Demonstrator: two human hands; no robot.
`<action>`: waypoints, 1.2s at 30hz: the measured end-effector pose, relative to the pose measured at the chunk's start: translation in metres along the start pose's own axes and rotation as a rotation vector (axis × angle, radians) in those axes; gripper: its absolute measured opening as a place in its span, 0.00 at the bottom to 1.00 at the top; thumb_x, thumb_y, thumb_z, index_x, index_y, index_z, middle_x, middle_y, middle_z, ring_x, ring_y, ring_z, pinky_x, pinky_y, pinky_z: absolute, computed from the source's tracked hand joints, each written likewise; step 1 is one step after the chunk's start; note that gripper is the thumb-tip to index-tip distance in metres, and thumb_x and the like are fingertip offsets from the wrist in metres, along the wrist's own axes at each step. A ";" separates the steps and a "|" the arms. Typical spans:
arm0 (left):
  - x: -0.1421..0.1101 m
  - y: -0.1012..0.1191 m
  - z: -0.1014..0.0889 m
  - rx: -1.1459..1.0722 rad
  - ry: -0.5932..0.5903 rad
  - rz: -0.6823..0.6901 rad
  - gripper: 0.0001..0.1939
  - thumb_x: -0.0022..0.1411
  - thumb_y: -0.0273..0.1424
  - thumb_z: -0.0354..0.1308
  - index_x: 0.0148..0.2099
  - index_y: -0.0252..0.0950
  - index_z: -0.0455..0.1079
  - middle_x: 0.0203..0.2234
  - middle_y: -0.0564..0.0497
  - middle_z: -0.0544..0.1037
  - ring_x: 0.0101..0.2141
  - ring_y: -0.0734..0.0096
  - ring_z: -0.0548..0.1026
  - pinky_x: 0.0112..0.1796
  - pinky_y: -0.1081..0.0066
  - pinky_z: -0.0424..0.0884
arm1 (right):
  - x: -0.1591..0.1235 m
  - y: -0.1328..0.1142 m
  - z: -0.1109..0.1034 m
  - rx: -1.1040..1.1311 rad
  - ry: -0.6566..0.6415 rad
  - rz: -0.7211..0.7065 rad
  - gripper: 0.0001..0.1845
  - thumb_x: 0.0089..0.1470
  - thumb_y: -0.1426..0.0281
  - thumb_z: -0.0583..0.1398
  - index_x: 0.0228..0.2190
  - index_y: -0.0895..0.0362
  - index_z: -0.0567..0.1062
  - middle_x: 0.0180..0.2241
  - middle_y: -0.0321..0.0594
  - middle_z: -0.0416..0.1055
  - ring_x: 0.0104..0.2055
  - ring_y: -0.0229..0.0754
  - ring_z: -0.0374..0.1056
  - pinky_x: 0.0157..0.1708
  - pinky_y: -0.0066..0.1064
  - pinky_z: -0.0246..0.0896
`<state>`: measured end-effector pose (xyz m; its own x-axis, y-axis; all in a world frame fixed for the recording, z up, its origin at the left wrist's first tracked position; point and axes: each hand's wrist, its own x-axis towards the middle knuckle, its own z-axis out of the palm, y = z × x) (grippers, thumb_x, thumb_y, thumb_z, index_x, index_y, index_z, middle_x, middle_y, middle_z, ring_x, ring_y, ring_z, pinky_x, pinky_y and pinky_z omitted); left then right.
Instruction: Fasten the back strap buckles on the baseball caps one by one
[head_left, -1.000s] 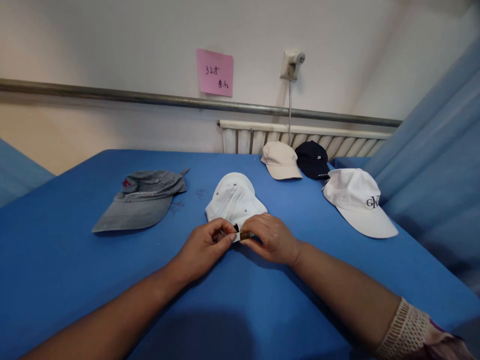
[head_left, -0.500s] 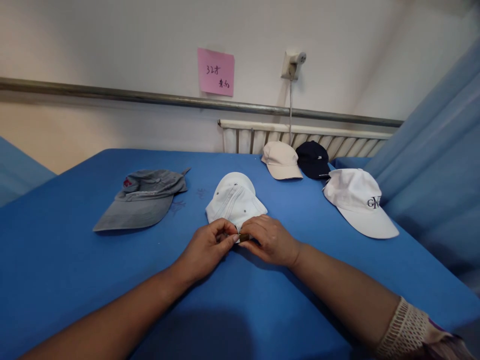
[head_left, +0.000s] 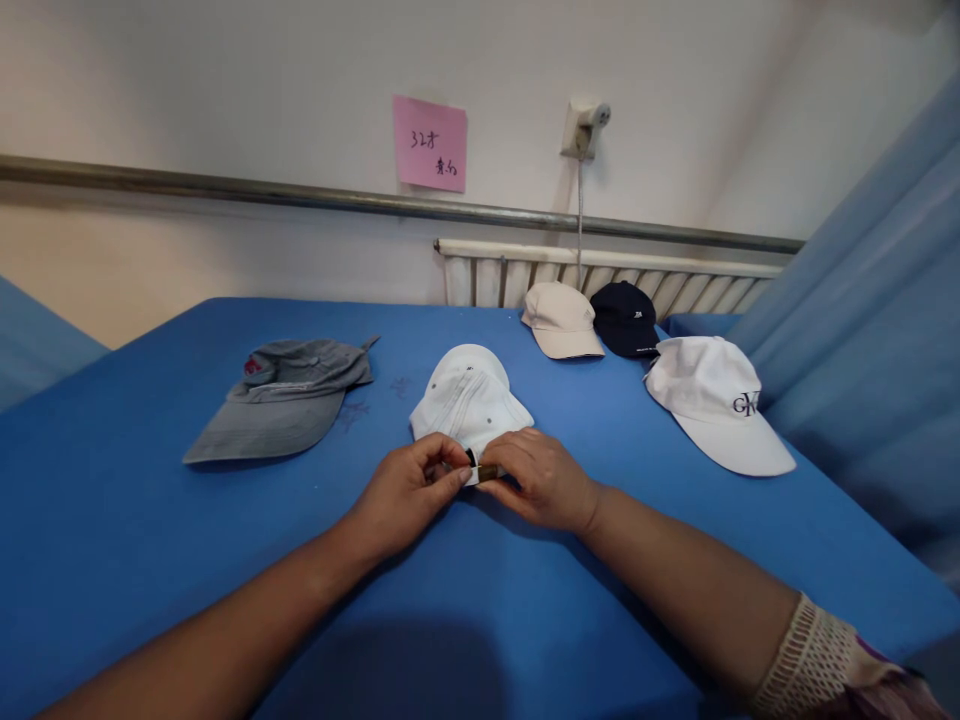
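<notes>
Pinching one pale cap (head_left: 469, 405), your two hands (head_left: 405, 495) (head_left: 546, 480) nearly closed; four other caps (head_left: 281, 400) (head_left: 561, 318) (head_left: 624, 316) (head_left: 705, 380), three by the table's (head_left: 150, 540) far-right corner!

A pale, bluish-white baseball cap (head_left: 471, 408) is lying around the middle of the blue surface (head_left: 187, 580), resting well in from the left and right edges and somewhat toward the far edge. Its rounded brim (head_left: 469, 354) is pointing at the far edge, its back facing the near side. The soft crown (head_left: 450, 408) is creasing, with seams running from front to back and small dark eyelets dotting the panels. At the back, a white strap (head_left: 473, 478) is meeting a dull brass-coloured clasp (head_left: 487, 472), both being partly hidden.
</notes>
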<state>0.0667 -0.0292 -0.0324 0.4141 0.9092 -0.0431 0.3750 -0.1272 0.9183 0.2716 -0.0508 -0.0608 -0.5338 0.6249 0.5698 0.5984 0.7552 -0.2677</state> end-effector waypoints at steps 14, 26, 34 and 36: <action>-0.004 0.004 0.004 0.066 0.038 -0.001 0.13 0.55 0.39 0.60 0.37 0.36 0.69 0.22 0.56 0.72 0.22 0.73 0.68 0.24 0.74 0.63 | 0.002 -0.004 0.001 -0.029 -0.018 -0.009 0.09 0.63 0.66 0.55 0.37 0.58 0.70 0.35 0.44 0.74 0.38 0.44 0.68 0.41 0.35 0.59; 0.003 -0.010 0.010 -0.114 0.021 -0.143 0.15 0.50 0.35 0.62 0.39 0.37 0.63 0.23 0.58 0.72 0.21 0.75 0.70 0.23 0.74 0.66 | 0.001 0.001 -0.002 0.057 -0.032 0.032 0.13 0.60 0.62 0.59 0.42 0.58 0.70 0.37 0.44 0.74 0.38 0.43 0.69 0.40 0.35 0.60; 0.003 -0.005 0.013 -0.087 0.024 -0.153 0.16 0.50 0.37 0.63 0.37 0.36 0.64 0.25 0.55 0.73 0.21 0.74 0.71 0.24 0.73 0.68 | -0.002 0.031 -0.006 0.226 0.361 0.421 0.08 0.60 0.69 0.56 0.33 0.57 0.74 0.28 0.37 0.73 0.30 0.38 0.68 0.33 0.28 0.61; 0.002 -0.005 0.013 -0.079 0.017 -0.143 0.15 0.50 0.38 0.62 0.37 0.36 0.65 0.26 0.54 0.74 0.22 0.73 0.71 0.24 0.72 0.68 | -0.002 0.032 -0.007 0.216 0.403 0.461 0.08 0.59 0.69 0.56 0.32 0.57 0.74 0.26 0.36 0.72 0.28 0.37 0.67 0.32 0.28 0.60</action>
<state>0.0764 -0.0314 -0.0419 0.3469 0.9224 -0.1698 0.3625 0.0351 0.9313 0.2963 -0.0291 -0.0647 0.0404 0.8026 0.5951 0.5566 0.4766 -0.6805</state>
